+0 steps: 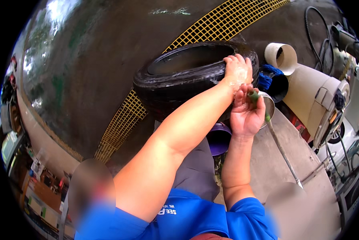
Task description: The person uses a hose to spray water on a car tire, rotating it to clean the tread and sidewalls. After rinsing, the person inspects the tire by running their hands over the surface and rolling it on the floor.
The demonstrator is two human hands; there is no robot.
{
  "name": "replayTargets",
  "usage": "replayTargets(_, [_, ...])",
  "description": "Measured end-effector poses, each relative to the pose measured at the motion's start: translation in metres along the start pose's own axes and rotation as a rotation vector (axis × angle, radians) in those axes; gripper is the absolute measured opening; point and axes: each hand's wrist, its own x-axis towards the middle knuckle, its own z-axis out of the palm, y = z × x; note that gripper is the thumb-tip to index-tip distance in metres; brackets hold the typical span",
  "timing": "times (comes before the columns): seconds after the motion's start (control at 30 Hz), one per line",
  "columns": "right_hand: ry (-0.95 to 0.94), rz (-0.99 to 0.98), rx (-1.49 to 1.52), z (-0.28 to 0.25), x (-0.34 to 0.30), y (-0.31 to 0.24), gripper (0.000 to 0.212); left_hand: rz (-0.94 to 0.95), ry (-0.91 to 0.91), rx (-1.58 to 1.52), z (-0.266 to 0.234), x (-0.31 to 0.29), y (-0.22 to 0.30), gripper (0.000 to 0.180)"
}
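A black tyre (179, 86), wet and shiny, lies tilted in front of me, with brownish water inside its opening. My left hand (239, 69) is stretched over the tyre's right edge, back up, fingers loosely spread and holding nothing; whether it touches the rubber is hard to tell. Water glistens on its wrist. Just below, my right hand (246, 116) faces palm up, with a thin hose (281, 146) gripped between thumb and fingers. The hose's green end (252, 95) points toward my left wrist.
A yellow grating (211, 26) crosses the wet dark floor behind the tyre. Below the tyre stands a purple bucket (218, 140). To the right are a beige bin (307, 90), a blue cloth (269, 76), a white cylinder (281, 58) and a coiled black hose (319, 40).
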Motion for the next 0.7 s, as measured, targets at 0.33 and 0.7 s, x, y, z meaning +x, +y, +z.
replayTargets(0.33, [0.182, -0.088, 0.033, -0.041, 0.038, -0.034, 0.023, 0.337, 0.251, -0.262, -0.008, -0.06, -0.12, 0.07])
replayTargets(0.7, [0.158, -0.03, 0.109, -0.037, 0.039, -0.042, 0.023, 0.209, 0.313, -0.301, -0.019, 0.01, -0.083, 0.043])
